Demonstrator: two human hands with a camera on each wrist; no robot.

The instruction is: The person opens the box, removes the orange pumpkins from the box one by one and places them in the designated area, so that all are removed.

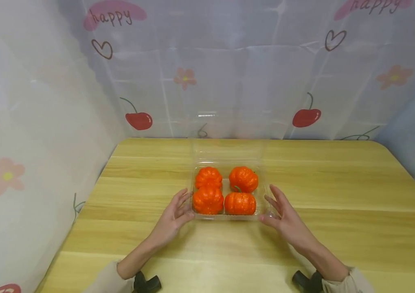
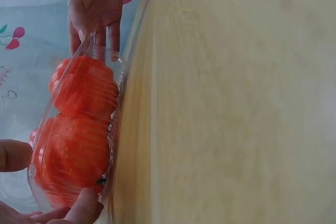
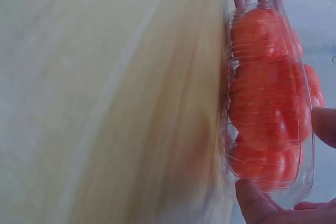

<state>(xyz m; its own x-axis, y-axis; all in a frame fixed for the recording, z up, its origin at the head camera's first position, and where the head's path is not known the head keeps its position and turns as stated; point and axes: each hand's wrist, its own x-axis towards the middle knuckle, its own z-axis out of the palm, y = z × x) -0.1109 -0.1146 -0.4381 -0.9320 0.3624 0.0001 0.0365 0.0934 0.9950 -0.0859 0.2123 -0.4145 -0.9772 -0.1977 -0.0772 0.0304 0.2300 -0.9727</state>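
Note:
A clear plastic clamshell box (image 1: 229,217) stands at the middle of the table with several small orange toy pumpkins (image 1: 208,200) inside, two on its left and two on its right. Its transparent lid (image 1: 229,152) is folded back on the far side. My left hand (image 1: 170,217) holds the box's left end, thumb by the near corner and fingers along the side. At the opposite end, my right hand (image 1: 288,221) grips the box the same way. Through the ribbed wall, the pumpkins (image 3: 265,98) show in the right wrist view. Whether the box touches the table, I cannot tell.
The pale wooden table (image 1: 148,162) has rounded far corners. Behind it and to the left hangs a light curtain (image 1: 229,89) printed with cherries, flowers and hearts. Dark wrist mounts (image 1: 146,283) show below both sleeves.

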